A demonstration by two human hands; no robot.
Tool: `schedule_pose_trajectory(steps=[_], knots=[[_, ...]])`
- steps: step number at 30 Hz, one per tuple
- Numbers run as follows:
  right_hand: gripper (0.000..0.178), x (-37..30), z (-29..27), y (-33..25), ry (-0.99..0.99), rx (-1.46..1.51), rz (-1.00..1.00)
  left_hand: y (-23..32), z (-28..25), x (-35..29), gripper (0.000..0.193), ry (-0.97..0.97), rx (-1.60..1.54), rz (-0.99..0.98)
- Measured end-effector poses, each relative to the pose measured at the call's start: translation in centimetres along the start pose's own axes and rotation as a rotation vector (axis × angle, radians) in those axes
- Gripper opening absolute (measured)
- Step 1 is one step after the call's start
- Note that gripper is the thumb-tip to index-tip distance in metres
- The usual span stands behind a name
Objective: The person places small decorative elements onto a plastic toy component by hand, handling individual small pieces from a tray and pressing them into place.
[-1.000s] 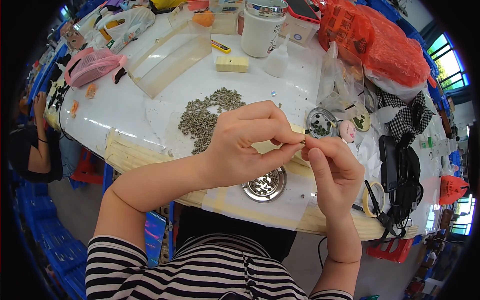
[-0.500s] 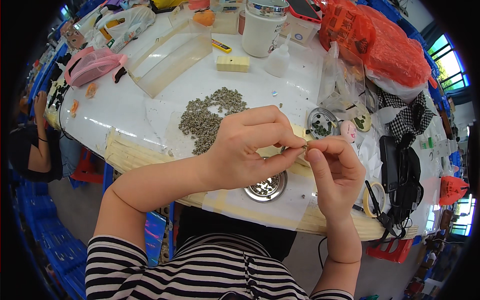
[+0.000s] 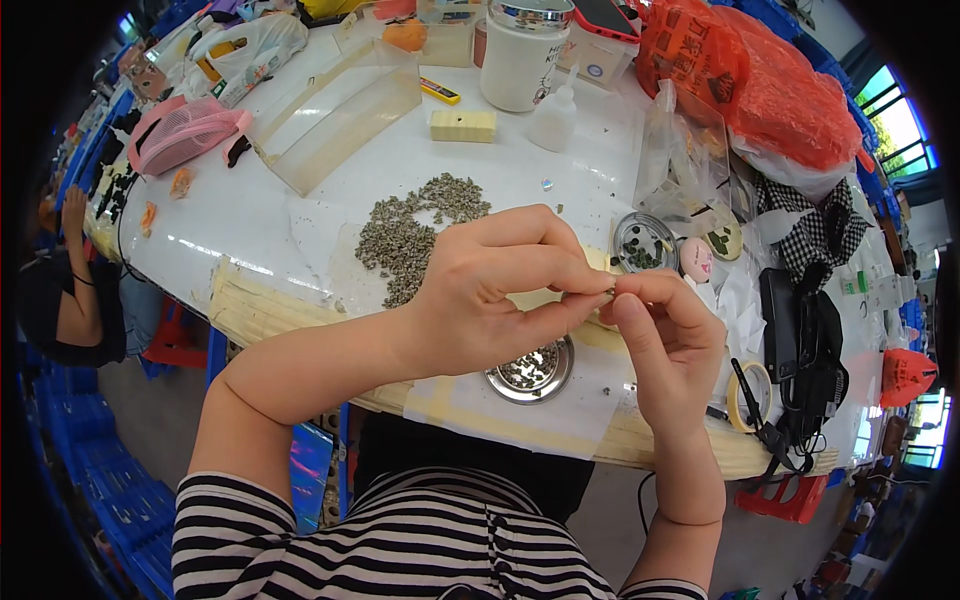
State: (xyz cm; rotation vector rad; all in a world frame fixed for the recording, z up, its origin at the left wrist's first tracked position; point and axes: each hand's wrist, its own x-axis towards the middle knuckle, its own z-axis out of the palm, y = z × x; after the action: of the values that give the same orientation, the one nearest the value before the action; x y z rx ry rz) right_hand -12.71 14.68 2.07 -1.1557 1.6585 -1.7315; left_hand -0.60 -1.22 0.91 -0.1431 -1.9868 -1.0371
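Observation:
Thumb and forefinger of my left hand (image 3: 500, 290) are pinched together, and their tips meet those of my right hand (image 3: 672, 345), also in a pinch. Whatever sits between the fingertips is tiny and mostly hidden. Under my left hand stands a round metal dish (image 3: 568, 372) with small dark and metallic pieces in it. Beyond my left wrist spreads a pile of small grey metallic pieces (image 3: 400, 240). A round clear dish (image 3: 617, 246) of dark green pieces lies just past my right fingertips, beside a pink oval thing (image 3: 696, 260).
Farther back are a yellowish block (image 3: 463, 126), a white squeeze bottle (image 3: 553, 120), a white canister (image 3: 520, 70) and a clear tray (image 3: 345, 125). Red plastic bags (image 3: 770, 95) bulge at the right. A tape roll (image 3: 748, 397) and a black pouch (image 3: 820, 355) lie near the right edge. Another person (image 3: 75, 290) sits at left.
My hands stay fingertip to fingertip, with only a very slight shift of the fingers. The whole view has moved slightly; nothing else visibly changes.

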Motion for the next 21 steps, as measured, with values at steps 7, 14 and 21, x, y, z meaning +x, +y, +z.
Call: schedule_pose_trajectory(steps=[7,14,21], knots=[[0.011,0.0,-0.1,-0.2,0.007,0.102,0.024,0.2,0.1,-0.1,0.021,-0.007,0.025,-0.016],[0.026,0.6,0.6,0.0,0.074,-0.664,-0.611,0.1,0.1,-0.1,0.015,-0.046,0.053,-0.126],[0.024,0.6,0.7,-0.1,0.086,-0.747,-0.641,0.0,0.1,0.1,0.015,-0.008,0.028,-0.163]])
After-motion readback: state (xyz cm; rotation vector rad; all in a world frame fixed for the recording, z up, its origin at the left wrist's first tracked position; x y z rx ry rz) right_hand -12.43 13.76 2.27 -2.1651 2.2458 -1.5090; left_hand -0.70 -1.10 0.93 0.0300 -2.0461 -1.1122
